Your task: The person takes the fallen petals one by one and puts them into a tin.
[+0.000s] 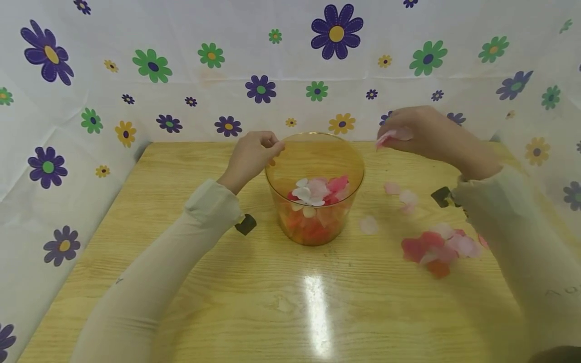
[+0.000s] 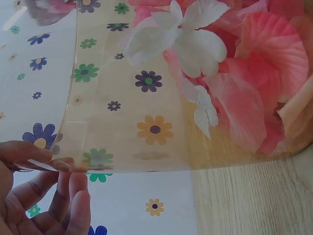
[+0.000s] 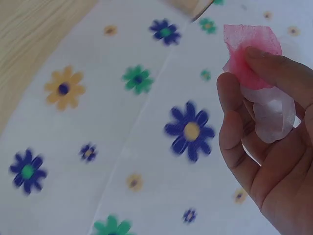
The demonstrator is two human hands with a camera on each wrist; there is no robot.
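An amber see-through bucket stands upright on the table, partly filled with pink, red and white petals. My left hand pinches its rim at the left, thumb inside and fingers outside, as the left wrist view shows up close. To the right of the bucket and above the table, my right hand holds a few petals. In the right wrist view, a pink petal is pinched under the thumb, with a whitish petal lying against the fingers behind it.
A loose heap of red and pink petals lies on the wooden table near the right forearm. Single pale petals are scattered between heap and bucket. A white cloth with printed flowers hangs behind and along both sides.
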